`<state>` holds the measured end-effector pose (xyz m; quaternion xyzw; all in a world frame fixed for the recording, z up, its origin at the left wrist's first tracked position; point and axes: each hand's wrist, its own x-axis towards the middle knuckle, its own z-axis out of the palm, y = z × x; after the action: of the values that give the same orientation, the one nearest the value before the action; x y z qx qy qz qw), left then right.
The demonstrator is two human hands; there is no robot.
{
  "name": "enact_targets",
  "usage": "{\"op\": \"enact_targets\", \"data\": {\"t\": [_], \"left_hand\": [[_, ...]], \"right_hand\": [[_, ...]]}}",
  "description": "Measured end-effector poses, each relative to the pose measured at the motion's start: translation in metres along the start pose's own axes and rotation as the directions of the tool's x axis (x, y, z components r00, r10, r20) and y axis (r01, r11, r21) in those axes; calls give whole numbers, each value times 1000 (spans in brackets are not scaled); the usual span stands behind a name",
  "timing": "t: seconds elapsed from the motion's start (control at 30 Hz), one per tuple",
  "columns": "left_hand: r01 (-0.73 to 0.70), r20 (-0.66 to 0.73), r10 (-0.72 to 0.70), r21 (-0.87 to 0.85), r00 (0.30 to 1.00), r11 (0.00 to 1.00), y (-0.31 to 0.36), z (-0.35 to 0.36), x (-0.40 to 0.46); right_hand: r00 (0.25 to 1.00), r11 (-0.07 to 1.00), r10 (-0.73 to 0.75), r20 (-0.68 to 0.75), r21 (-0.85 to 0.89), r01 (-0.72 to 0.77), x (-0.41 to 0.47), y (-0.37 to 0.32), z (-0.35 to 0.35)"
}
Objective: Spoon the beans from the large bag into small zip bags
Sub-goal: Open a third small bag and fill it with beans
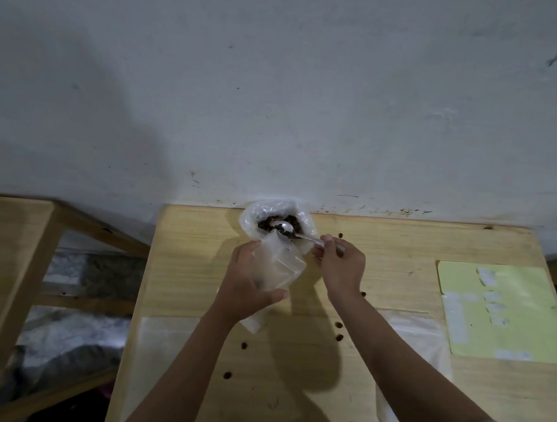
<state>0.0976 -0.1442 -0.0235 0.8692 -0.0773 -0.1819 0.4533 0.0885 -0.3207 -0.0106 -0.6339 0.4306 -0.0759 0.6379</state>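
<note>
Head view, hands clamped, left (249,284) on zip bag (276,266), right (339,264) on spoon (289,229) inside large bag (253,215) at table's (399,252) far edge.

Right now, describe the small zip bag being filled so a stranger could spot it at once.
Start at the wooden table against the pale wall, and find the large bag of dark beans at its far edge. Just in front of it, the left hand holds the small zip bag up, mouth toward the spoon. Unlike the clear bags lying flat on the table nearer the person, it is lifted and held.

place: plain home workroom; evidence: bare wooden table (399,252); scuffed white wall (278,95); wooden frame (21,242) beside
</note>
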Motion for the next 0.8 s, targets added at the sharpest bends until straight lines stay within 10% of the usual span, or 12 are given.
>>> {"op": "enact_targets", "data": {"t": [0.2,0.8], "left_hand": [[-6,-6,6,25,1000,1000,3,-2,1],[82,-140,-50,234,989,969,10,-14,-16]], "right_hand": [[974,956,223,-34,205,-212,5,-7,6],[989,974,-123,84,204,104,-35,-38,-59]]}}
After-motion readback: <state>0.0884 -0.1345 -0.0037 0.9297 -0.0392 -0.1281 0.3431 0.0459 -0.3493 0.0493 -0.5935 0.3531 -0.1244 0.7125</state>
